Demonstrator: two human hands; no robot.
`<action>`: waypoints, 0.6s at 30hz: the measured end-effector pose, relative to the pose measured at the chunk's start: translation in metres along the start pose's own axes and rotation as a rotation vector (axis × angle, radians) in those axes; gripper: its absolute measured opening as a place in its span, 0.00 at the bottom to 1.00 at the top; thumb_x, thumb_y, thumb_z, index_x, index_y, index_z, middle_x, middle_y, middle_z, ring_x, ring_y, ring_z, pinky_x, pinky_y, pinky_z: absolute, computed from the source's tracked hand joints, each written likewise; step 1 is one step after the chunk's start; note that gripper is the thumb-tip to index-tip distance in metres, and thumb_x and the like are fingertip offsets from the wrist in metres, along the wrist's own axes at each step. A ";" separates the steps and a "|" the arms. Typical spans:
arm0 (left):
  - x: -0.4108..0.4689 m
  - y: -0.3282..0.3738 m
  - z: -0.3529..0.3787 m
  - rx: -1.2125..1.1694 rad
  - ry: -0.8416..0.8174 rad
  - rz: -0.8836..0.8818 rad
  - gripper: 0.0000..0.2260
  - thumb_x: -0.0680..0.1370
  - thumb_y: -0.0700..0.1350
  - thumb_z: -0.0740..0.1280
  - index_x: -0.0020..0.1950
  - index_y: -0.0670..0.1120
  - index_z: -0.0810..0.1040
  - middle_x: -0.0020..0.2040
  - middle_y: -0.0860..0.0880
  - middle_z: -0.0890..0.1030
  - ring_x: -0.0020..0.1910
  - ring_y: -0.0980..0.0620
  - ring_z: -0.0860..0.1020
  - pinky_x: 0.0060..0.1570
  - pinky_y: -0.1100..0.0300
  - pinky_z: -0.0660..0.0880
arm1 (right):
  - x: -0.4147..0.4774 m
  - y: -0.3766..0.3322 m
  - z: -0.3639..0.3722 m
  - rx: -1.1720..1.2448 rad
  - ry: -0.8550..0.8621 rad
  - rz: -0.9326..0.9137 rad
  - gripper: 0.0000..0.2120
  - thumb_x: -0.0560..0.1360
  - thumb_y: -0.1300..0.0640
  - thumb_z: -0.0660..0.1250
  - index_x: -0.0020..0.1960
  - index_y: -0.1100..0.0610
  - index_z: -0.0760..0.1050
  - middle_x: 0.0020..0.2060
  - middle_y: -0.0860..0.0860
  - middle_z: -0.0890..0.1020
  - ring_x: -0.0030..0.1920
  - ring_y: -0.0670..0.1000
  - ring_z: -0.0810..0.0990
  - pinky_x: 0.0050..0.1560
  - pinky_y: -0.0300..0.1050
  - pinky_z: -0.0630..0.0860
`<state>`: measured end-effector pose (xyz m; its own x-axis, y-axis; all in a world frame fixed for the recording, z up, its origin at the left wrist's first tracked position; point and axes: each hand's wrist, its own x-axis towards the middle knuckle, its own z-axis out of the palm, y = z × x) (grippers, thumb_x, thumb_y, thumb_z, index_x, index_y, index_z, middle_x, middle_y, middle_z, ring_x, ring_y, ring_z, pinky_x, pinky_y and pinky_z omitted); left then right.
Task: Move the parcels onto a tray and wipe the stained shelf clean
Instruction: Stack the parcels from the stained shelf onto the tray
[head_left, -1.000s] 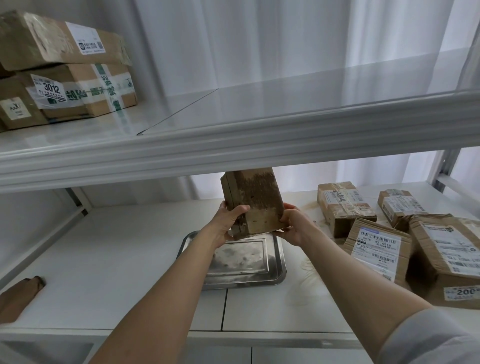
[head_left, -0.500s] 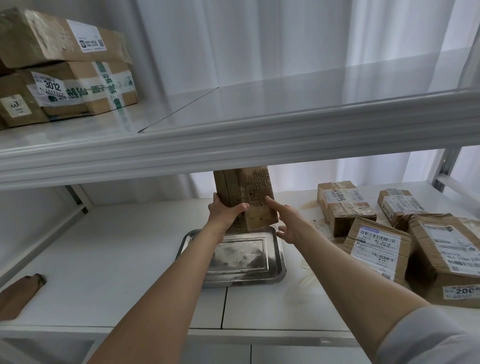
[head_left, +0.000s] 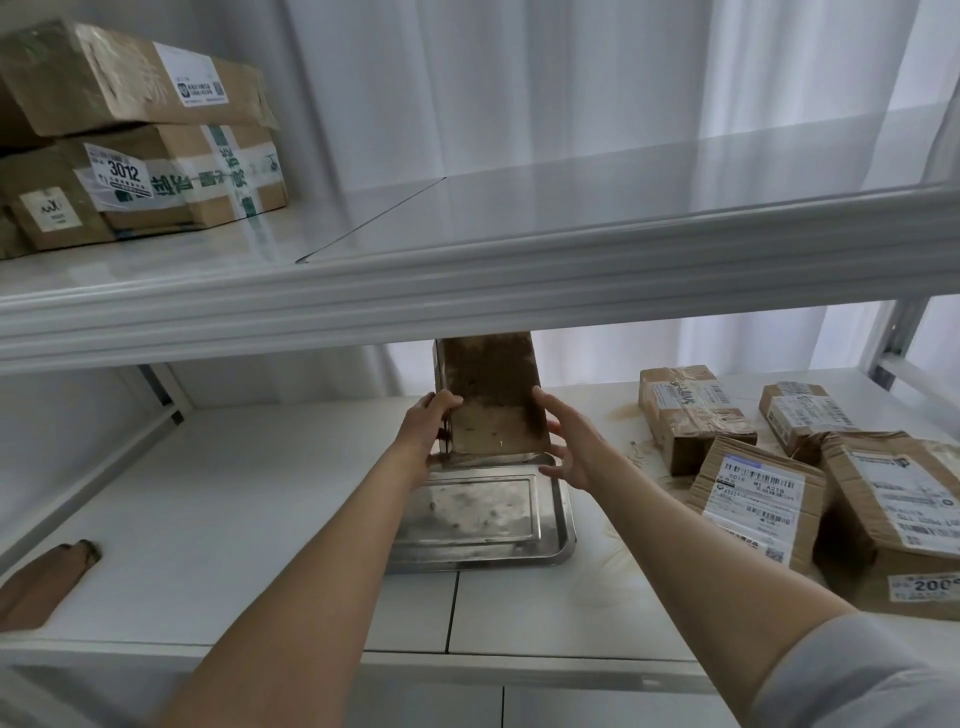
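Note:
A dirty brown parcel (head_left: 493, 400) stands upright on the far edge of a steel tray (head_left: 483, 519) on the lower shelf (head_left: 234, 493). My left hand (head_left: 423, 431) grips its left side, thumb on the front face. My right hand (head_left: 569, 441) lies against its right edge with fingers fairly straight. The parcel's top is hidden behind the upper shelf's front rail. Several more labelled parcels (head_left: 758, 499) lie to the right, on brownish stains (head_left: 628, 415) that streak the white shelf surface.
The upper shelf rail (head_left: 467, 286) hangs low over the parcel. Stacked cardboard boxes (head_left: 135, 140) sit on the upper shelf at left. A brown object (head_left: 47, 577) lies at the lower shelf's left front. White curtains hang behind.
The parcel has gone from tilted in the air over the tray to standing upright on the tray's far edge. My right hand let go briefly and now rests along the parcel's right side.

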<state>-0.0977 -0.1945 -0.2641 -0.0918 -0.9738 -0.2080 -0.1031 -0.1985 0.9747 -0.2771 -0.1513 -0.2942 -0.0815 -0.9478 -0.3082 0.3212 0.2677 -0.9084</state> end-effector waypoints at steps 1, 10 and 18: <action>-0.002 -0.001 -0.001 -0.051 -0.019 -0.019 0.10 0.72 0.51 0.64 0.47 0.46 0.75 0.49 0.46 0.76 0.49 0.47 0.75 0.47 0.53 0.74 | -0.001 0.001 -0.001 0.067 -0.068 0.011 0.30 0.74 0.39 0.65 0.70 0.51 0.64 0.67 0.54 0.69 0.66 0.61 0.70 0.68 0.65 0.65; -0.003 -0.010 -0.003 -0.184 -0.247 -0.033 0.10 0.76 0.41 0.57 0.51 0.50 0.75 0.49 0.48 0.74 0.53 0.47 0.71 0.52 0.52 0.72 | -0.008 -0.004 -0.015 0.202 -0.126 0.068 0.13 0.74 0.46 0.64 0.55 0.50 0.74 0.55 0.55 0.75 0.56 0.59 0.75 0.54 0.58 0.74; 0.001 -0.018 0.002 -0.035 -0.405 -0.042 0.22 0.72 0.53 0.69 0.65 0.56 0.69 0.63 0.44 0.75 0.60 0.43 0.74 0.55 0.47 0.77 | -0.008 -0.005 -0.023 0.111 -0.062 0.080 0.22 0.74 0.45 0.65 0.64 0.52 0.65 0.57 0.55 0.73 0.57 0.58 0.73 0.66 0.68 0.65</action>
<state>-0.0983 -0.1919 -0.2820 -0.4715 -0.8438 -0.2562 -0.0819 -0.2473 0.9655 -0.3001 -0.1409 -0.2939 0.0059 -0.9340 -0.3573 0.4270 0.3255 -0.8436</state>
